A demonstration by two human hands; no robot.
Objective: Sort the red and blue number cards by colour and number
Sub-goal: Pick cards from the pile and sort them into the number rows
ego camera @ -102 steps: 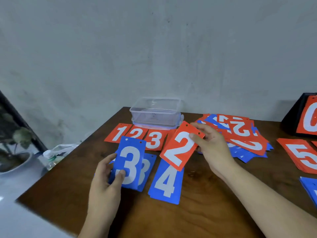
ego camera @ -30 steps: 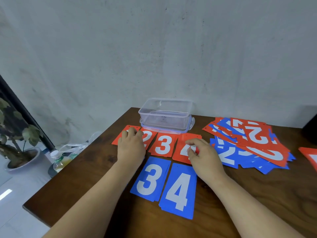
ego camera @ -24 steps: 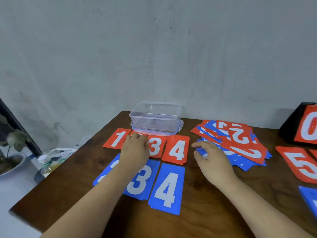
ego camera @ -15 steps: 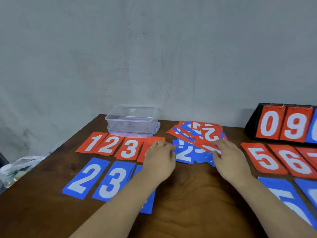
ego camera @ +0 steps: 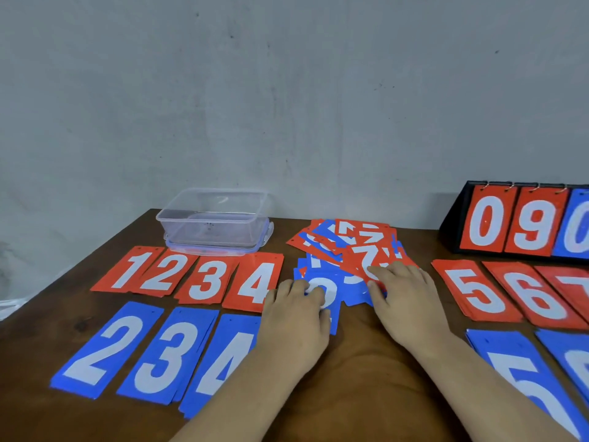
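Red cards 1 (ego camera: 130, 271), 2 (ego camera: 162, 272), 3 (ego camera: 208, 280) and 4 (ego camera: 256, 280) lie in a row at the left. Blue cards 2 (ego camera: 102, 349), 3 (ego camera: 165, 355) and 4 (ego camera: 223, 362) lie in front of them. A mixed red and blue pile (ego camera: 347, 240) sits mid-table. My left hand (ego camera: 296, 320) rests its fingertips on a blue card (ego camera: 331, 291) at the pile's near edge. My right hand (ego camera: 408, 301) pinches the near end of a red card (ego camera: 363, 256) in the pile. Red 5 (ego camera: 478, 291), 6 (ego camera: 535, 298) and 7 (ego camera: 573, 285) lie to the right, above blue 5 (ego camera: 522, 371).
A clear plastic container (ego camera: 213, 218) stands on its lid behind the red row. A black flip scoreboard (ego camera: 516, 224) showing 0 and 9 stands at the back right. Bare brown table (ego camera: 360, 384) shows between my forearms. The grey wall runs behind.
Earlier I laid down a blue 3 and a red 2. Both hands then moved right from the sorted rows onto the mixed pile, and my view turned right.
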